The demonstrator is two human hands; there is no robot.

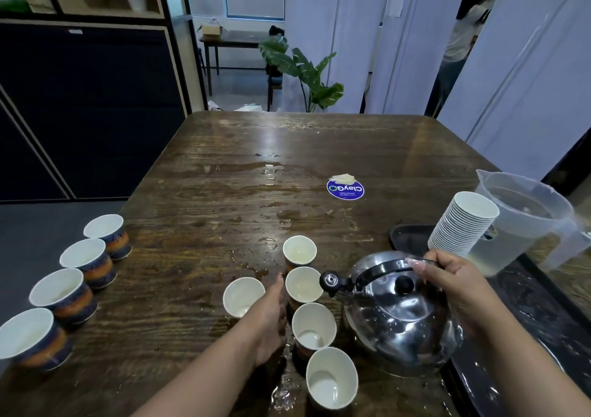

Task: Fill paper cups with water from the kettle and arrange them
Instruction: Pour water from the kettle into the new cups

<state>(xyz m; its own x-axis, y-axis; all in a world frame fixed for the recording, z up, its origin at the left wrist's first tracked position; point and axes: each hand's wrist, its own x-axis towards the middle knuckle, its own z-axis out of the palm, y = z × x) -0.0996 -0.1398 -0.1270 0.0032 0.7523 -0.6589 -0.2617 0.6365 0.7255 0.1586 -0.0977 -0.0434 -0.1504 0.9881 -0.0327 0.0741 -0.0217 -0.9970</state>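
My right hand (454, 284) grips the black handle of a shiny steel kettle (399, 314), whose spout points left at a paper cup (303, 284). That cup stands in a short column with three others (299, 250) (313, 325) (331, 376) at the table's near middle. My left hand (270, 317) lies between this column and a lone cup (243, 295), fingers against the spout cup's side; whether it grips is hidden. Several more cups (81, 276) form a diagonal row at the left table edge.
A stack of unused cups (462, 224) leans on a dark tray (412, 236) at right, beside a clear plastic jug (524, 221) holding water. Spilled water streaks the wooden table (224, 167). A blue round sticker (345, 188) lies farther back.
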